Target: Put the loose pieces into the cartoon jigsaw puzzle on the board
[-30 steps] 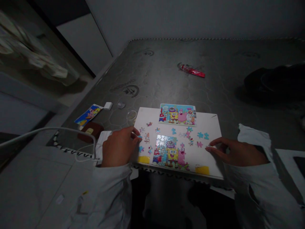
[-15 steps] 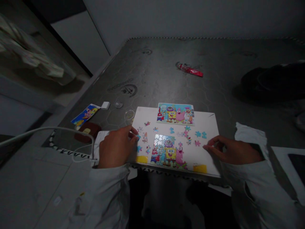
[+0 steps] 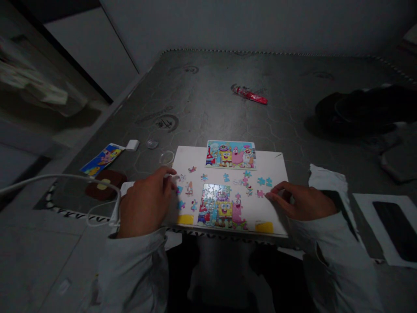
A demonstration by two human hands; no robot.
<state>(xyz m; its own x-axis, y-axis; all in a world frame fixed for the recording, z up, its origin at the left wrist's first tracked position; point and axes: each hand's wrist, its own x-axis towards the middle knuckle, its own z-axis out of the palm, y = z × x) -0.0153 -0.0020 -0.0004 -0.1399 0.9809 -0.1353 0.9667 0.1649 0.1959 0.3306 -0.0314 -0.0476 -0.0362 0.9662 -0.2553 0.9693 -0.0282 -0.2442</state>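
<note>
A partly joined cartoon jigsaw puzzle (image 3: 216, 208) lies near the front of a white board (image 3: 273, 169). My left hand (image 3: 146, 202) is over the board's left edge, its index finger and thumb apart beside a blue puzzle piece (image 3: 179, 190). Nothing shows in its fingers. My right hand (image 3: 301, 201) rests at the right side, fingers loosely bent, tips beside a pink puzzle piece (image 3: 260, 193); I see nothing held. Several loose pieces lie around the joined part. A picture card (image 3: 230, 155) with the cartoon characters lies across the board's back edge.
A white cable (image 3: 65, 177) runs past my left wrist. Left of the board lie a brown case (image 3: 110, 180), a colourful packet (image 3: 103, 160) and a clear round lid (image 3: 167, 157). A red-wrapped item (image 3: 250, 94) lies farther back. At right are white tissue (image 3: 327, 178) and a dark phone (image 3: 395, 228).
The camera view has shifted, so the scene sits farther left. My left index finger has stretched out away from the thumb near the blue piece. My right hand looks much the same.
</note>
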